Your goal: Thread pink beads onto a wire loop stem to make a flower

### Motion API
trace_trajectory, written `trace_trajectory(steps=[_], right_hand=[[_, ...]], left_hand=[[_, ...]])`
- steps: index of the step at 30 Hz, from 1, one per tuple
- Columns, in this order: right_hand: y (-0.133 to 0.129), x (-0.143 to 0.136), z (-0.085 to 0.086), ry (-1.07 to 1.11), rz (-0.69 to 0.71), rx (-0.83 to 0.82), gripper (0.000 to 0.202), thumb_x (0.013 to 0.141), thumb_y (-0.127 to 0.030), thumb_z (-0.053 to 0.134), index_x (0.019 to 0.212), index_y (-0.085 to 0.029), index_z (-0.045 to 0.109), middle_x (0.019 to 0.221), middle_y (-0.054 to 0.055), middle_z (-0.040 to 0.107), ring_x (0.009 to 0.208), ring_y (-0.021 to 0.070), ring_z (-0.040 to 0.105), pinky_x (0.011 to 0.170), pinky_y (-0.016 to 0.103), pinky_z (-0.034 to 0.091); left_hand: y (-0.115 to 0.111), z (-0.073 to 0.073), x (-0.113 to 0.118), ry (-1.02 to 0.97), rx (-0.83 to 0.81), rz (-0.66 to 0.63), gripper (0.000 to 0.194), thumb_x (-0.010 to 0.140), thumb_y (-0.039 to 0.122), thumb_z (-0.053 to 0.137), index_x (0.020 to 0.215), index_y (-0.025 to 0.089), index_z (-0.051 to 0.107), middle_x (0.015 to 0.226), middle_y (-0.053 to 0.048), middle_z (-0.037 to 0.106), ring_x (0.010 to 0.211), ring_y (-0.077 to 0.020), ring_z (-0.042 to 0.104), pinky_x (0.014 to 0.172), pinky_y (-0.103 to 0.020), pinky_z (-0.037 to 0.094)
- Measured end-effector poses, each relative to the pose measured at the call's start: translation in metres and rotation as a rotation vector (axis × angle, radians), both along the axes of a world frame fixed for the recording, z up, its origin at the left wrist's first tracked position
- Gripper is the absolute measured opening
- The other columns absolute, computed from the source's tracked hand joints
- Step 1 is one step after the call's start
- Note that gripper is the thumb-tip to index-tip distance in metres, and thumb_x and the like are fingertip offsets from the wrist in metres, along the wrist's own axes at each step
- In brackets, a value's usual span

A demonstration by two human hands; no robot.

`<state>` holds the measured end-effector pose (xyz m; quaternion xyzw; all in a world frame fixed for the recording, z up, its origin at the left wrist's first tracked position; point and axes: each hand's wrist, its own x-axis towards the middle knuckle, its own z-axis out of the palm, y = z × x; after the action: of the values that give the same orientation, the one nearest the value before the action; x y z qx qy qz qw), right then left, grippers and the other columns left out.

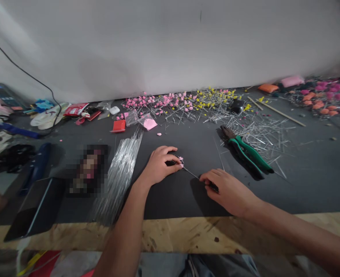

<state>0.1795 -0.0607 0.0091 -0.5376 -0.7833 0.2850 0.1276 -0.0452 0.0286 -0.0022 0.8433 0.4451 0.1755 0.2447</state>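
My left hand (161, 166) rests low over the dark tabletop, its thumb and fingers pinched around a small pink clay-like piece (181, 165). A thin wire (191, 173) runs from that piece down to the right. My right hand (229, 189) grips the wire's other end between thumb and fingers; the fingertips partly hide it. Left of my left forearm lies a bundle of straight silvery wires (122, 165). Green-handled pliers (246, 154) lie beyond my right hand, beside a loose scatter of wires (259, 132).
Along the wall lie many wires tipped with pink pieces (164, 100) and yellow pieces (216, 94). Orange and magenta ones (318, 103) are at far right. A red packet (118, 125) and thin sticks (285, 114) lie nearby. A dark tablet-like device (34, 207) overhangs the wooden front edge (187, 231).
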Motion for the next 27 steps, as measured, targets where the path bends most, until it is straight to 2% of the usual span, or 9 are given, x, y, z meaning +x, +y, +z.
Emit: trace_trajectory(steps=[27], right_hand=[[0.0000,-0.0011,0.0015,-0.002,-0.002,-0.017,0.023,0.076,-0.008,0.045,0.092,-0.021,0.058,0.090,0.004,0.061,0.085,0.0185,0.053,0.075,0.032,0.041]], left_hand=[[-0.0027,0.0001,0.0019,0.010,0.027,0.008,0.015,0.076,0.040,0.058,0.079,0.028,0.068,0.120,0.001,0.055,0.116,-0.0225,0.042,0.099,-0.045,0.028]])
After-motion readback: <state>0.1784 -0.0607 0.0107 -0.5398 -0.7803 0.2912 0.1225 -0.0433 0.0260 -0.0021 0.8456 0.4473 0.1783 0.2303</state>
